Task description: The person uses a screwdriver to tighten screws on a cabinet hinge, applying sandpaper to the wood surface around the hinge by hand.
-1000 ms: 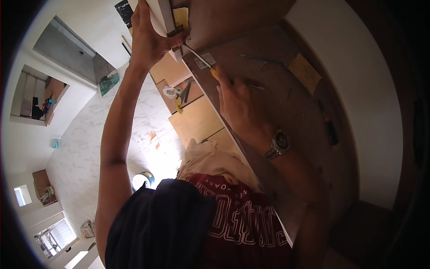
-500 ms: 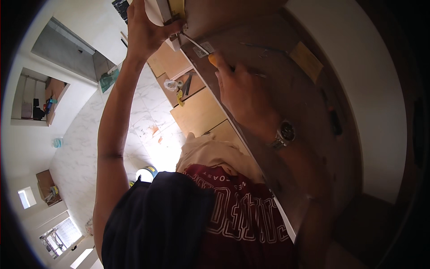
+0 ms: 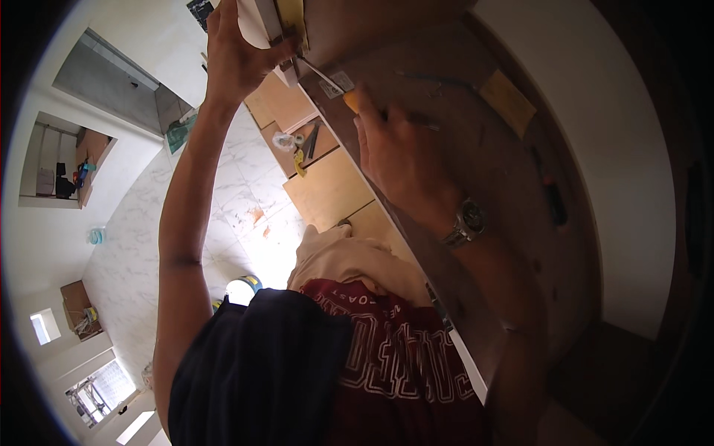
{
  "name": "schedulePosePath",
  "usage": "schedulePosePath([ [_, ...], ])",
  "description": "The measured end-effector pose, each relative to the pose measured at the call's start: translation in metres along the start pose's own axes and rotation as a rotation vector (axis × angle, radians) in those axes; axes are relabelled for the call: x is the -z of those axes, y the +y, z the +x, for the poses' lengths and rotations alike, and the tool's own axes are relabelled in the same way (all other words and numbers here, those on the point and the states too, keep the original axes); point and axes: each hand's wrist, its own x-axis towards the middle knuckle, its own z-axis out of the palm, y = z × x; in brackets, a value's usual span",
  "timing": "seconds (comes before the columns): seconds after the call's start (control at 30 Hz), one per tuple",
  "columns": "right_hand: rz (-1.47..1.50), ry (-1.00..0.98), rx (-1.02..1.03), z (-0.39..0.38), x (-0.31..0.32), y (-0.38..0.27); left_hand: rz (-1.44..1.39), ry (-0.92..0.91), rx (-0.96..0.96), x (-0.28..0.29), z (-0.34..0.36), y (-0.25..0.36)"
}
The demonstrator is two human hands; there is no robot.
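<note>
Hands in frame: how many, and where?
2: the left hand at the pale panel, upper left of centre; the right hand, around an orange-handled screwdriver. No others show.

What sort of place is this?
Probably somewhere indoors being fitted out or renovated: the right hand holds an orange-handled screwdriver, small loose items lie on wooden boards, and reddish-brown marks dot the pale marble-patterned floor.

Single near fisheye view from the head, downward onto left hand (image 3: pixel 242 61) and right hand (image 3: pixel 405 154).
</note>
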Motion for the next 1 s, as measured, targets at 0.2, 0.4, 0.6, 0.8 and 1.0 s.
schedulePosePath([
  [0.2,1.632,-0.532,-0.840,0.010,-0.014,0.023,-0.070,-0.025,0.031,-0.002,0.001,0.005],
  [0.4,0.246,0.001,0.051,-0.005,-0.007,0.004,0.040,-0.053,0.063,0.002,-0.002,0.010],
  [0.6,0.592,0.168,0.107,0.002,-0.040,0.021,-0.018,0.001,0.037,-0.005,-0.005,0.002],
  [0.8,1.207,-0.352,-0.479,0.005,-0.020,0.017,-0.016,0.022,0.073,-0.011,-0.012,-0.004],
  [1.0,0.114,-0.018,0.119,-0.006,-0.020,0.010,-0.088,0.106,0.071,-0.009,-0.020,-0.005],
])
